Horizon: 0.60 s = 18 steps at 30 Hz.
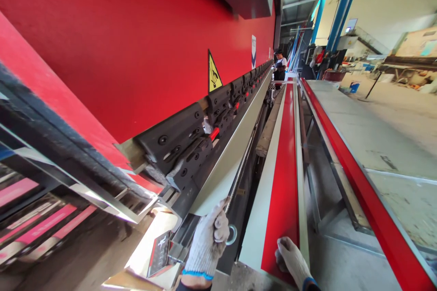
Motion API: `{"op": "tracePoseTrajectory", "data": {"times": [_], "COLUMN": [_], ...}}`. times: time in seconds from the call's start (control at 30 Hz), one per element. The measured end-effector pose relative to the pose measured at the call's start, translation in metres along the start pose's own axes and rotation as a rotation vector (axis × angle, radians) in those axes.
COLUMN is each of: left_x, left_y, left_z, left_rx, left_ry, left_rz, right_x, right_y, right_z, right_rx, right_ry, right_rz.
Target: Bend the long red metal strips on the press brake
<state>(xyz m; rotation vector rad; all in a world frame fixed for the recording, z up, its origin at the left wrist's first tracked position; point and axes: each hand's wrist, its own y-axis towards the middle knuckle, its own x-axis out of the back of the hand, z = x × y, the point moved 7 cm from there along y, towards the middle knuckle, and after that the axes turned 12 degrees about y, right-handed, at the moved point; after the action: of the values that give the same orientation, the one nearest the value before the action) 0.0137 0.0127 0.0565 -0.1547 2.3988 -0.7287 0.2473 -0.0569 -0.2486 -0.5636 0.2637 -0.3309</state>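
My left hand, in a white knitted glove with a blue cuff, is closed at the near end of a long pale metal strip. The strip lies along the black tooling of a big red bending machine. A pale ring shows just right of that hand. My right hand, gloved likewise, is over the near end of a long red and white metal panel. Its fingers are curled, and whatever they hold is hidden.
Black clamps run along the machine's lower edge, below a yellow warning triangle. Another person stands at the far end. At right, a long red-edged sheet rests on a frame. An open carton lies at lower left.
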Motion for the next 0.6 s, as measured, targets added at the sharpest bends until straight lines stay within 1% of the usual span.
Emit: {"op": "tracePoseTrajectory", "data": {"times": [0.17, 0.4, 0.5, 0.6], "left_x": [-0.002, 0.004, 0.000, -0.008], "left_y": [-0.001, 0.006, 0.001, -0.009], "left_z": [-0.003, 0.003, -0.003, -0.015], "left_rx": [-0.017, -0.011, -0.003, 0.068], "left_ry": [0.030, 0.041, -0.038, -0.201], "left_rz": [0.008, 0.019, 0.065, 0.155], "right_x": [-0.002, -0.003, -0.003, -0.004], "right_y": [-0.004, -0.008, -0.010, -0.011], "right_z": [0.003, 0.007, 0.009, 0.011], "right_rx": [-0.010, -0.019, -0.022, -0.020], "right_ry": [0.012, 0.017, 0.011, -0.006], "right_rz": [0.019, 0.016, 0.012, 0.003]}}
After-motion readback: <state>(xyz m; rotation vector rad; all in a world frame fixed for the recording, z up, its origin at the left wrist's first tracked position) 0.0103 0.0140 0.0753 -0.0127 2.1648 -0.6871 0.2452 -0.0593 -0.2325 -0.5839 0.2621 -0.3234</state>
